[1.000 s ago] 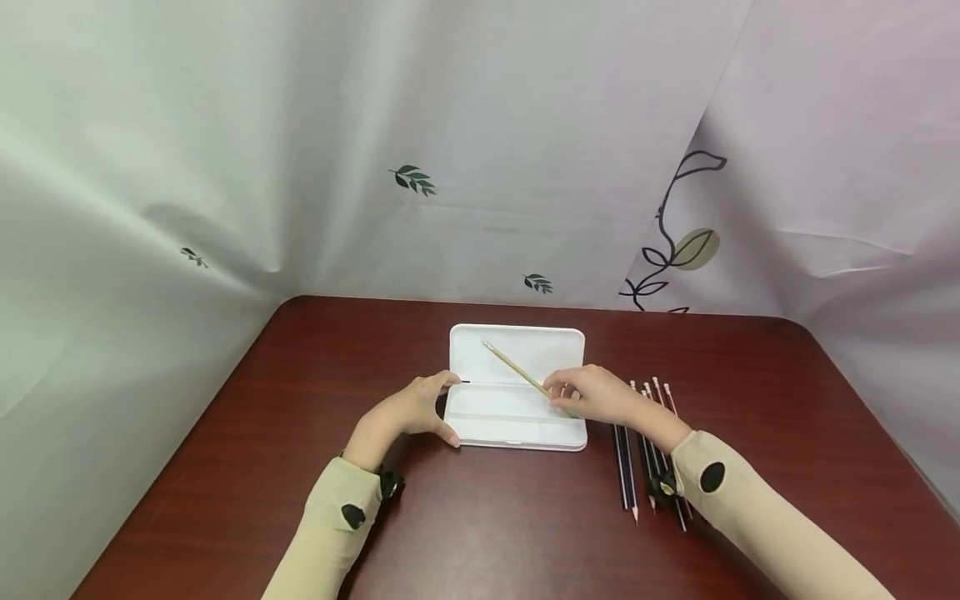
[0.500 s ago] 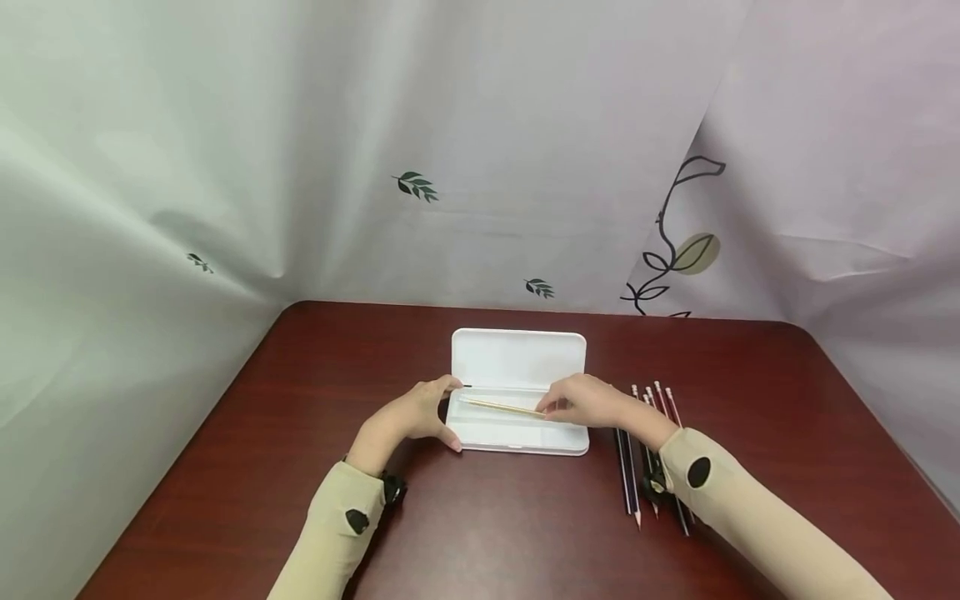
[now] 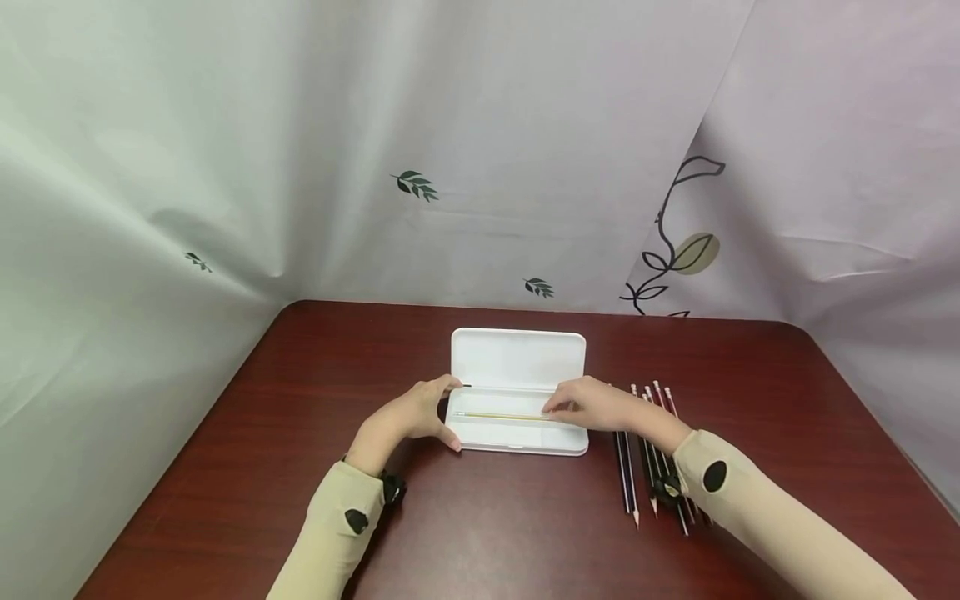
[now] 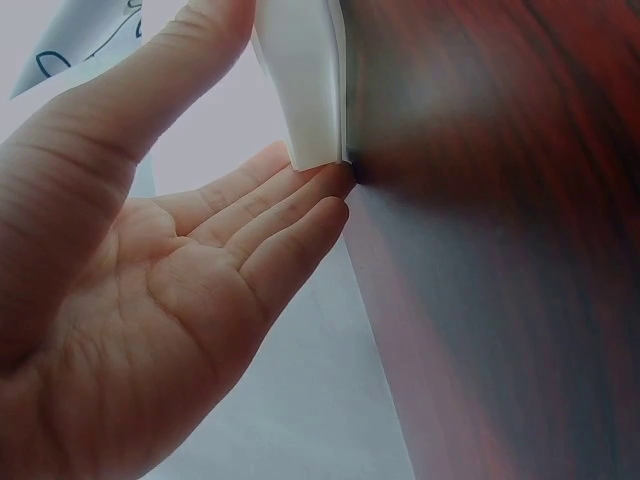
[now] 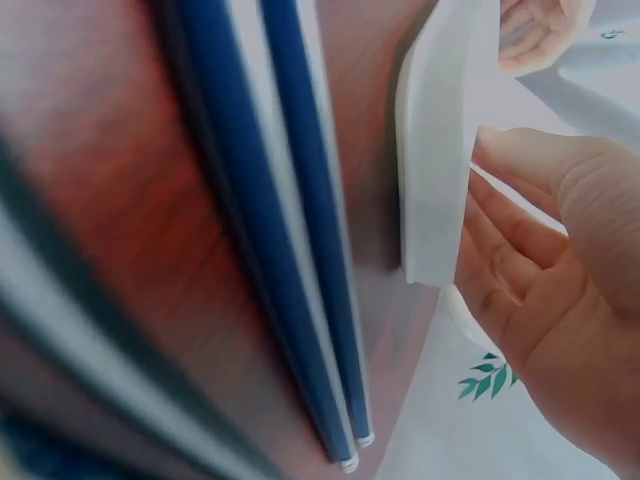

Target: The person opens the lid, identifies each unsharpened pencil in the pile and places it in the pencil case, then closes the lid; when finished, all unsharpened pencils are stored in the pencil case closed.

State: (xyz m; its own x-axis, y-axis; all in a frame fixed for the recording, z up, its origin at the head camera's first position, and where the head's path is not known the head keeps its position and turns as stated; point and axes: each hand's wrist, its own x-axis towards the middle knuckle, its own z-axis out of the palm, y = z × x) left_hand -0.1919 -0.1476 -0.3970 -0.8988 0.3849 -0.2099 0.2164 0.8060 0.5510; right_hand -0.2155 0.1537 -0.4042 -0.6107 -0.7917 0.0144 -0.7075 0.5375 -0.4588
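A white hinged pencil case (image 3: 517, 357) stands on the table with its lid laid back. My left hand (image 3: 412, 408) spans the case's left end, thumb at the front corner and index finger near the hinge. In the left wrist view, the other fingertips (image 4: 335, 185) touch the case's end. A yellow pencil (image 3: 498, 416) lies lengthwise in the base, its white-tipped end to the left. My right hand (image 3: 591, 403) pinches around its right end, which the fingers hide. In the right wrist view, the thumb (image 5: 525, 155) reaches over the case wall (image 5: 437, 180).
Several pencils (image 3: 628, 479) lie on the dark red table (image 3: 360, 342) right of the case, partly under my right forearm. Two blue ones (image 5: 285, 200) are close in the right wrist view. A white leaf-patterned curtain (image 3: 480, 167) hangs behind the table.
The right hand has lowered the yellow pencil from a slant over the case and lined it up along the base. The left hand has stayed at the case's left end.
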